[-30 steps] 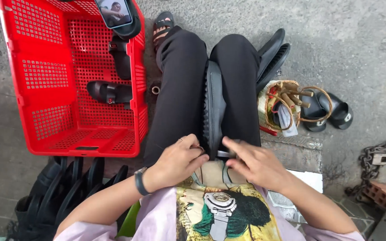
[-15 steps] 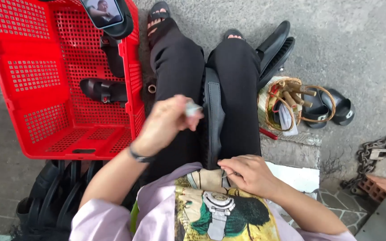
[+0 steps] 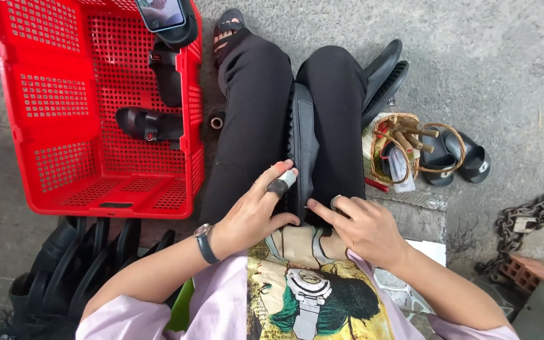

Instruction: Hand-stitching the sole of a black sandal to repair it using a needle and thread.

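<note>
Black shoe sole [image 3: 302, 148] stands on edge between the knees, on the lap. Left hand [image 3: 256, 211] rests against its near end, fingers loosely spread, one fingertip taped. Right hand [image 3: 363, 226] touches the same end with fingers curled; grip cannot be told. Red basket [image 3: 39, 119] at left holds sandals [image 3: 149, 123].

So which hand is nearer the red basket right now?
Left. The left hand rests on the black sole in the lap, just right of the red basket. The right hand sits farther away, on the sole's other side.
</note>
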